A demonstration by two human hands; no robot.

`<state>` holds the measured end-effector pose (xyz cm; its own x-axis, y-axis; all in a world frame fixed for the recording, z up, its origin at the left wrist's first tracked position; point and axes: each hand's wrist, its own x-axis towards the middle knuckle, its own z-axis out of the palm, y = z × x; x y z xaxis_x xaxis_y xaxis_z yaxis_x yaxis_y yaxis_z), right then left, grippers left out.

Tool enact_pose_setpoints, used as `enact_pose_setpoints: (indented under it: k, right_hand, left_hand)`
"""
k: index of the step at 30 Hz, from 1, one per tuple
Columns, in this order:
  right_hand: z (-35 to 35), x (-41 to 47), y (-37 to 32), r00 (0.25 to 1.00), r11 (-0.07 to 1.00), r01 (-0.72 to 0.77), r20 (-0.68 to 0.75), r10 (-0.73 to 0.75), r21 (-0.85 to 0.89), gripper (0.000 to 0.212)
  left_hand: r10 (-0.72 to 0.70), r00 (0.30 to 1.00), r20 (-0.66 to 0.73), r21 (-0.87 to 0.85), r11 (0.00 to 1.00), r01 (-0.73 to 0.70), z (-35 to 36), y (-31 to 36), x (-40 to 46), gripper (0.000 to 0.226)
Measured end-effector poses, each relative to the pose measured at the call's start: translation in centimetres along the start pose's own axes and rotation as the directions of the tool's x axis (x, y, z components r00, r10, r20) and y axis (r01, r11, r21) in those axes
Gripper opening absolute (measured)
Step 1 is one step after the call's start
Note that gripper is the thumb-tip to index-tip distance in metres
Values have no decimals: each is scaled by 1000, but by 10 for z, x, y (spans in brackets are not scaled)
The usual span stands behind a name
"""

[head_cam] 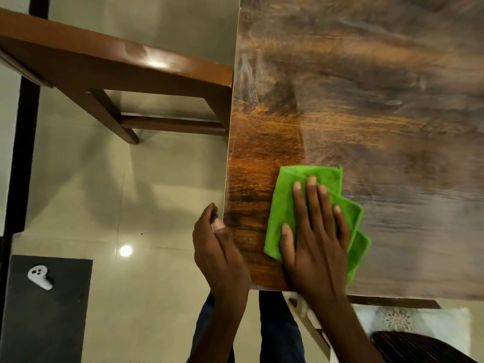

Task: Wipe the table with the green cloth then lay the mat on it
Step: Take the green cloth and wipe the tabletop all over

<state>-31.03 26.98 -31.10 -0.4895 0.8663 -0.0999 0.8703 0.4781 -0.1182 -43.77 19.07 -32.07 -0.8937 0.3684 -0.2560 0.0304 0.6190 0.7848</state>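
Observation:
The folded green cloth (290, 195) lies flat on the dark wood-grain table (366, 113), near its front left corner. My right hand (314, 239) presses on the cloth with fingers spread flat. My left hand (217, 255) hovers just off the table's left edge, fingers curled loosely, thumb near the edge, holding nothing. A patterned piece, possibly the mat (398, 319), shows below the table's front edge at the lower right; much of it is hidden.
A brown wooden chair (117, 66) stands to the left of the table on the glossy tiled floor (131, 192). A dark floor mat (47, 307) with a small white device (39, 276) on it lies at the lower left. My legs are below the table's corner.

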Motion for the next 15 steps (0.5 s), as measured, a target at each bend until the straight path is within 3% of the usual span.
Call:
enact_pose_setpoints:
  k: [5, 8, 10, 12, 14, 15]
  right_hand:
    - [-9, 110, 23, 993, 998, -61, -105, 59, -16, 67]
    - [-9, 116, 22, 989, 996, -83, -122, 81, -12, 66]
    - [-5, 78, 21, 990, 996, -89, -113, 88, -6, 66]
    - [-1, 28, 20, 995, 997, -77, -65, 77, -3, 68]
    - [1, -13, 22, 997, 997, -71, -23, 71, 4, 68]
    - [2, -26, 22, 997, 997, -74, -12, 74, -1, 68]
  left_hand:
    - [-27, 992, 124, 292, 956, -11, 4, 9, 0, 63]
    - [171, 974, 150, 440, 871, -220, 2, 21, 3, 63]
    - [397, 888, 232, 410, 788, -460, 14, 38, 12, 64]
    - [560, 741, 370, 376, 639, -671, 35, 56, 32, 65]
    - [602, 635, 483, 418, 479, -772, 52, 65, 52, 63]
    - [596, 614, 517, 438, 433, -788, 56, 65, 61, 62]
